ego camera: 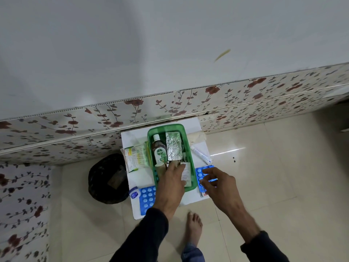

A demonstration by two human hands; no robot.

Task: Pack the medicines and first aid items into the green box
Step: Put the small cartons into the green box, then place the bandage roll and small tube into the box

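Surface: white sheet [190,200] on glossy cream floor tiles [264,167], against floral wall panel [170,104] | green box [189,148] centred on sheet, holding Dettol bottle [159,152] | left hand [171,183] flat, fingers inside box | right hand [220,183] spread over blue tablet strip [199,173]

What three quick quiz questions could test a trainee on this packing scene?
1. True or false: the brown Dettol bottle lies inside the green plastic box.
2. Which hand reaches over the blue tablet strip right of the box?
A. left hand
B. right hand
3. Fill in: the white tube lies ____ the box, on the white sheet.

Key: 1 true. 2 B, the right hand; the left hand is at the box's near end. 3 outside.
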